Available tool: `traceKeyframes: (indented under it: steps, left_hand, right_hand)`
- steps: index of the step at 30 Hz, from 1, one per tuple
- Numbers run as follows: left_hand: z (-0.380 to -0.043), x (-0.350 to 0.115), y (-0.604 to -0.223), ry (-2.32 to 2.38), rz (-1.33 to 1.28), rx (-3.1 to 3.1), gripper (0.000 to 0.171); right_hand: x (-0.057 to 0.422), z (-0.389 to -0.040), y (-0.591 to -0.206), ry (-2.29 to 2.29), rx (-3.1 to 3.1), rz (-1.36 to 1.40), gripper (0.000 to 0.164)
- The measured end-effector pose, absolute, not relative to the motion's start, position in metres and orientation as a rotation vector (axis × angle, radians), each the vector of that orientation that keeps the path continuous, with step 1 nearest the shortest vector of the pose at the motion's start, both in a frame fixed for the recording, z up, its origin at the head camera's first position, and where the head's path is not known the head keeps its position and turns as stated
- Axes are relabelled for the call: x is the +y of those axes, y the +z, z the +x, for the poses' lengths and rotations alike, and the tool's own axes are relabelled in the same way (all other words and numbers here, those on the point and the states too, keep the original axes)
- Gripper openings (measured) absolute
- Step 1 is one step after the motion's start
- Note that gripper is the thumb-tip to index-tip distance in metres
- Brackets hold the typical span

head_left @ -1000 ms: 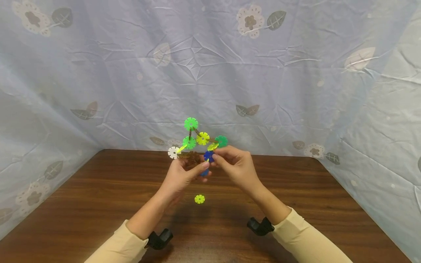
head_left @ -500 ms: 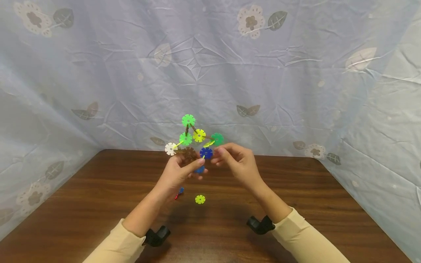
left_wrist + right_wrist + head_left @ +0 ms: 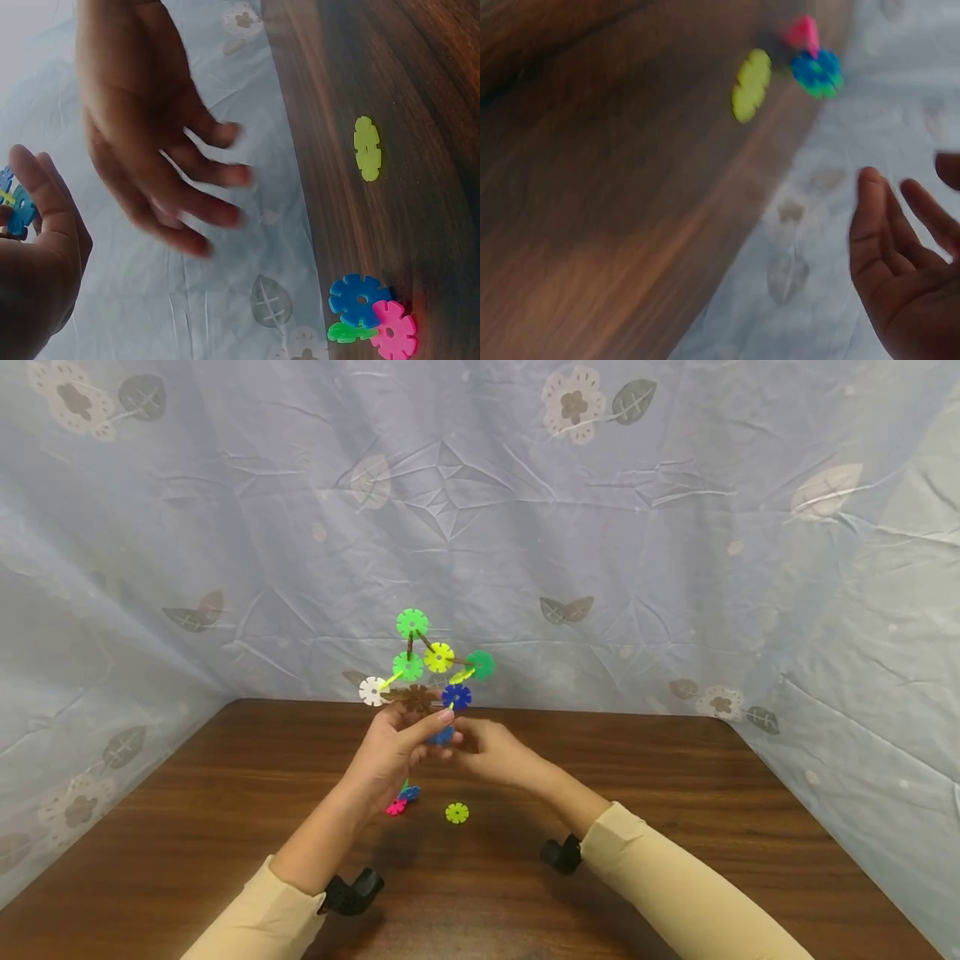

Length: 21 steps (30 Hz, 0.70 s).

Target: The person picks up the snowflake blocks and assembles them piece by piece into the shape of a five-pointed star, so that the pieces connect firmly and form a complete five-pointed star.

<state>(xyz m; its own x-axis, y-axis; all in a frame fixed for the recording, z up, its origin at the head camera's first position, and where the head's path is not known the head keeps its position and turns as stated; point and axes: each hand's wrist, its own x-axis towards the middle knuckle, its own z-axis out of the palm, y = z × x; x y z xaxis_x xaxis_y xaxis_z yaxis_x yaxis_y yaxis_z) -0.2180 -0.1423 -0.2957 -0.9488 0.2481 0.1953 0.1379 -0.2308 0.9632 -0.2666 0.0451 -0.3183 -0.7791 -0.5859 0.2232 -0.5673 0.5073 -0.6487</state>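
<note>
My left hand (image 3: 390,745) holds a structure of interlocking snowflake discs up over the table, thumb pressed near a light blue disc (image 3: 442,734). A dark blue disc (image 3: 456,697) and a brown one (image 3: 418,697) sit just above the thumb. Farther out are a white disc (image 3: 372,692), a yellow disc (image 3: 438,657) and several green ones, topped by a bright green disc (image 3: 412,623). My right hand (image 3: 498,755) is low beside the left one and overlaps its fingertips in the head view. In the left wrist view that right hand (image 3: 146,127) has loosely spread fingers, with nothing in them.
A loose yellow-green disc (image 3: 457,812) lies flat on the brown wooden table (image 3: 675,843). To its left are a pink disc (image 3: 396,807), a blue disc (image 3: 409,793) and a green disc (image 3: 352,332) grouped together. A patterned curtain (image 3: 480,560) stands behind the table.
My right hand has let go of the structure near the dark blue disc and moved down and left. The left hand has shifted up and left with the structure, uncovering the grouped discs.
</note>
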Motion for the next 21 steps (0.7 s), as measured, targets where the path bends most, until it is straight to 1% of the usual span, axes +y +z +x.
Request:
traceKeyframes:
  steps: [2,5,6,7,10,13,14,19,21]
  left_hand:
    - [-0.217,-0.144,-0.295,2.381,0.464,1.864,0.031]
    - [-0.217,-0.145,-0.295,2.399,0.453,1.814,0.030]
    - [-0.217,-0.146,-0.295,2.402,0.457,1.803,0.030]
    - [-0.217,-0.146,-0.295,2.404,0.462,1.795,0.029]
    - [-0.218,-0.145,-0.295,2.404,0.479,1.783,0.030]
    - [-0.219,-0.144,-0.293,2.402,0.489,1.777,0.033]
    - [-0.219,-0.144,-0.293,2.403,0.488,1.772,0.034]
    - [-0.218,-0.142,-0.290,2.417,0.483,1.759,0.032]
    - [-0.218,-0.143,-0.291,2.425,0.480,1.753,0.031]
  right_hand:
    - [0.032,-0.266,-0.324,-0.967,2.687,-1.154,0.031]
    - [0.014,-0.264,-0.332,-0.864,2.601,-1.244,0.041]
    - [0.008,-0.264,-0.335,-0.869,2.570,-1.240,0.044]
    - [0.003,-0.264,-0.338,-0.872,2.543,-1.219,0.043]
    - [-0.009,-0.264,-0.343,-0.845,2.521,-1.167,0.053]
    - [-0.017,-0.264,-0.345,-0.768,2.539,-1.130,0.052]
    - [-0.019,-0.263,-0.346,-0.738,2.553,-1.127,0.055]
    - [-0.028,-0.265,-0.347,-0.641,2.609,-1.093,0.047]
    - [-0.030,-0.266,-0.348,-0.644,2.621,-1.086,0.049]
